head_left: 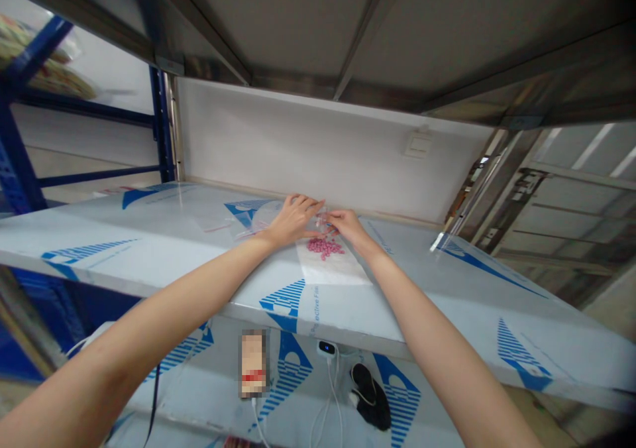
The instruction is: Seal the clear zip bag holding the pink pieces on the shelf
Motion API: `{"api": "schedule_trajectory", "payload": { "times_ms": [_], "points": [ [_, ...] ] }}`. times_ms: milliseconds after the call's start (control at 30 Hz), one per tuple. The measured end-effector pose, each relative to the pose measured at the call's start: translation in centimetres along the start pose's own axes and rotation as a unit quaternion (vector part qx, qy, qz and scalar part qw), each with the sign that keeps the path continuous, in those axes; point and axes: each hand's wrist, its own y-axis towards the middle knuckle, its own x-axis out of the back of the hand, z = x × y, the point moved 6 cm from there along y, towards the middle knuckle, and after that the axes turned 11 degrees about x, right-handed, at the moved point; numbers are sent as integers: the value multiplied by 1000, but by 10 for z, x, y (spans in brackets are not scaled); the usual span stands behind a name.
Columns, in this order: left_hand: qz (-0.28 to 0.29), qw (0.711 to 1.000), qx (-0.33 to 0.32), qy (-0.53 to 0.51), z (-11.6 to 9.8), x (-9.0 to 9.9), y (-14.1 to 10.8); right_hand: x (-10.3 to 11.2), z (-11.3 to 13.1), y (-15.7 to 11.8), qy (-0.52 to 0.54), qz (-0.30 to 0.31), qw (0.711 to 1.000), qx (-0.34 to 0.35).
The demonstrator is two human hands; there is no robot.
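The clear bag (321, 221) is between my two hands, just beyond the pink beads (324, 247). I judge it light, limp and slippery; pinch it at the rim, with low force, since the thin film may crease or tear. The fingers of my right hand (349, 226) are closed in a pinch on it. My left hand (292, 220) is spread beside it, thumb apart; I cannot tell whether those fingers grip. The beads look small, hard and prone to roll. They lie in a loose heap on white paper (335, 272), flat on the tabletop (166, 246).
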Motion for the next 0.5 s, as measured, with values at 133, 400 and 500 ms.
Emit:
{"api": "schedule_trajectory", "payload": {
  "times_ms": [133, 400, 500],
  "points": [
    [-3, 999, 32, -33, 0, 3, 2, 1, 0, 0, -6, -1, 1000, 2],
    [-5, 998, 51, -43, 8, 1, 1, 20, -16, 1, -142, 46, 988, -29],
    [6, 998, 47, -37, 9, -2, -1, 29, -29, 2, -332, 56, 942, 0]
  ]
}}
